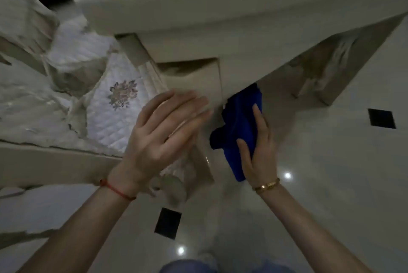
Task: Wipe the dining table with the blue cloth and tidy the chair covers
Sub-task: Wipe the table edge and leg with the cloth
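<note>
Head view: we look down past the dining table (154,14) edge to its pedestal and the tiled floor (331,162). Our right hand (260,153) grips the blue cloth (238,122), thumb and fingers curled round it, pressing it against the lower corner of the pedestal. Our left hand (161,133) lies flat, fingers straight and together, holding nothing. Quilted chair cover (110,104) sits at left, rumpled, just beside the left hand.

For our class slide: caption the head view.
Right hand presses blue cloth against cream table base; left hand open.
</note>
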